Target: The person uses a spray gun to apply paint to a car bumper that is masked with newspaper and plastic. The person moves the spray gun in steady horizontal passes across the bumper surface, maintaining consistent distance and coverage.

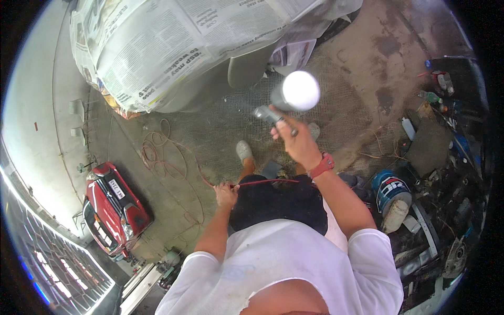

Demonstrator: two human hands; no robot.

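Observation:
My right hand (pixel 298 140), with a red band at the wrist, is closed around a spray gun (pixel 266 114). The gun has a silver body and a cup (pixel 301 91) with a bright white round top. Lower down, my left hand (pixel 227 195) grips a thin red hose (pixel 265 181) that runs across in front of my dark shorts. Ahead of the gun is a vehicle body masked with newspaper (pixel 173 47) and clear plastic film. Along its near side shows a bare grey panel (pixel 202 89). The gun is apart from the panel.
Loops of red hose (pixel 157 152) lie on the floor at left. A red car bumper (pixel 118 205) stands farther left, near a white wall (pixel 29 100). To my right are a blue bucket (pixel 391 188), a white bottle (pixel 408 128) and piled parts and scraps.

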